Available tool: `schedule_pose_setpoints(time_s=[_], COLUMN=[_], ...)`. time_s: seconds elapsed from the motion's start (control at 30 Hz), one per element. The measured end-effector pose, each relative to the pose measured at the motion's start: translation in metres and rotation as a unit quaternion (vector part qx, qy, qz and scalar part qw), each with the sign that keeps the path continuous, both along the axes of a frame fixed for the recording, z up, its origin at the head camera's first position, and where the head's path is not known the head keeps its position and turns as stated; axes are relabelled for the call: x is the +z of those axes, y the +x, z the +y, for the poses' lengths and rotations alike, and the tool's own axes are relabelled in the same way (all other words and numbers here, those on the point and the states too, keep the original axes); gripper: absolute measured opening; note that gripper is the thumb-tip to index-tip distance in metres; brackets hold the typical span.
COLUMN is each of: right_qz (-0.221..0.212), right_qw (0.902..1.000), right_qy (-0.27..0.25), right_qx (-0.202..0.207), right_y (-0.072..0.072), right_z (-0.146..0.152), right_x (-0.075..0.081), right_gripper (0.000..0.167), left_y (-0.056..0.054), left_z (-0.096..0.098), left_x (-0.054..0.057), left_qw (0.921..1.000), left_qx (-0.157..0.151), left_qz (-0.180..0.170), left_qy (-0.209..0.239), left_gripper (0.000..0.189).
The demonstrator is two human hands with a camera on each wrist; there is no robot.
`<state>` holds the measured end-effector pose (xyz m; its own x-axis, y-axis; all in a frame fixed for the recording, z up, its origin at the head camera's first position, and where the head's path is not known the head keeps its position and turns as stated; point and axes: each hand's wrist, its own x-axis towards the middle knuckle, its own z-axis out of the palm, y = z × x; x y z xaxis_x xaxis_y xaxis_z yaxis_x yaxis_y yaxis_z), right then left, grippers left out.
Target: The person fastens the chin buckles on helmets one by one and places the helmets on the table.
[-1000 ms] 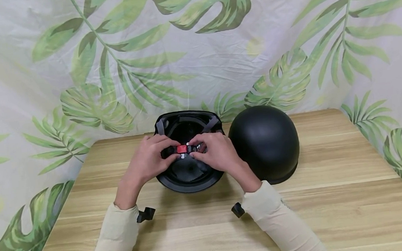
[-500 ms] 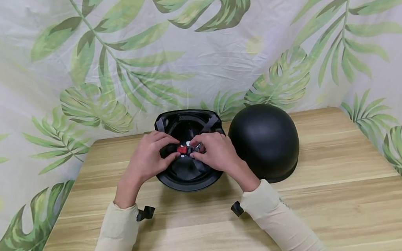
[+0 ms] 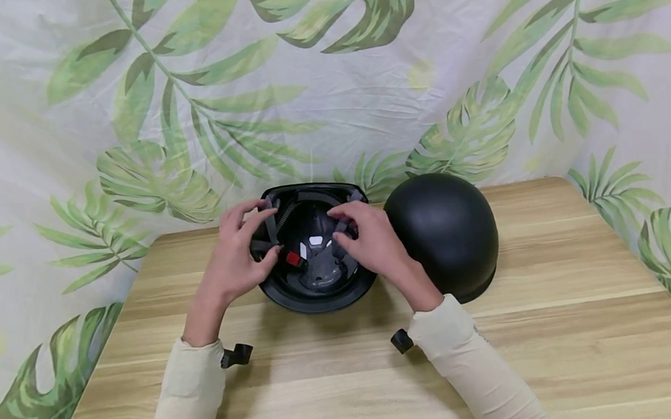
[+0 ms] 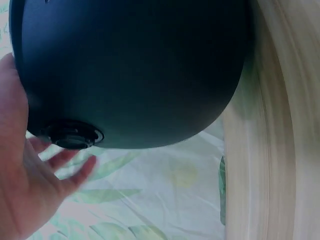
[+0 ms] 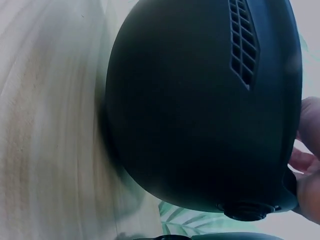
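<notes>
A black helmet (image 3: 319,297) lies upside down at the table's far middle, its padded inside facing up. Its chin strap hangs loose, with the red buckle (image 3: 294,259) lying inside on the left, apart from both hands. My left hand (image 3: 229,254) is at the left rim, thumb and forefinger spread beside the strap; the left wrist view shows its fingers behind the helmet's outside (image 4: 135,75). At the right rim, my right hand (image 3: 378,238) has thumb and forefinger apart near the other strap side. Whether either hand touches the straps is hard to tell.
A second black helmet (image 3: 441,237), dome up, stands close to the right of the first, behind my right forearm. Wood-grain table (image 3: 326,394) runs in front. A leaf-printed cloth (image 3: 328,118) hangs along the far edge. Black camera mounts (image 3: 237,355) stick out at both wrists.
The hands have let go of the buckle and parted, the left moving left and the right moving right and up. The red buckle end has dropped into the helmet's left side.
</notes>
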<state>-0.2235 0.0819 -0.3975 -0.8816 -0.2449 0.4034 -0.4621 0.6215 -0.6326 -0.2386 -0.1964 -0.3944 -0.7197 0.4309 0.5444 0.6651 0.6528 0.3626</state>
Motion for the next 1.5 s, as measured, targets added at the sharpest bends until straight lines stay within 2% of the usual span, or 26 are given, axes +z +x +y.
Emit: schedule_pose_setpoints(time_s=[0.1,0.2,0.37,0.5,0.7,0.9,1.07,1.23,1.4,1.5], right_qz=[0.012,0.026,0.045,0.031,-0.007,-0.052,-0.075,-0.087,-0.101,-0.111], right_qw=[0.9996,0.9989,0.9976,0.9963,0.9938,0.9909,0.9928,0.9938,0.9929,0.9925], right_qy=[-0.019,-0.03,-0.024,-0.012,-0.02,-0.026,-0.036,-0.042,-0.054,-0.051], right_qx=[-0.016,-0.024,-0.047,-0.08,-0.11,-0.121,-0.086,-0.055,-0.031,-0.015], right_y=[0.0,0.002,0.004,0.005,0.005,0.004,0.001,-0.003,-0.009,-0.012], right_z=[0.001,0.0,0.0,0.003,0.003,0.003,0.005,0.004,0.002,0.001], right_x=[0.001,0.001,0.0,-0.001,0.0,-0.001,-0.004,-0.009,-0.019,-0.025], right_gripper=[0.039,0.04,0.041,0.044,0.048,0.058,0.069,0.07,0.067,0.067], left_y=[0.001,0.002,0.003,0.001,-0.003,-0.005,-0.006,-0.008,-0.007,-0.005], left_z=[-0.004,-0.005,-0.007,-0.013,-0.023,-0.032,-0.041,-0.051,-0.063,-0.07], left_x=[0.002,0.004,0.005,0.001,-0.003,-0.001,0.0,0.0,0.003,0.006], left_qw=[0.998,0.9933,0.9895,0.9878,0.9883,0.9831,0.9758,0.9742,0.9731,0.9693], left_qx=[0.041,0.076,0.114,0.128,0.114,0.095,0.088,0.078,0.057,0.033], left_qz=[-0.048,-0.087,-0.088,-0.089,-0.101,-0.156,-0.2,-0.212,-0.221,-0.235], left_qy=[0.0,0.001,0.001,0.005,0.006,-0.008,-0.015,-0.001,0.031,0.063], left_gripper=[0.071,0.071,0.059,0.056,0.059,0.073,0.081,0.083,0.082,0.078])
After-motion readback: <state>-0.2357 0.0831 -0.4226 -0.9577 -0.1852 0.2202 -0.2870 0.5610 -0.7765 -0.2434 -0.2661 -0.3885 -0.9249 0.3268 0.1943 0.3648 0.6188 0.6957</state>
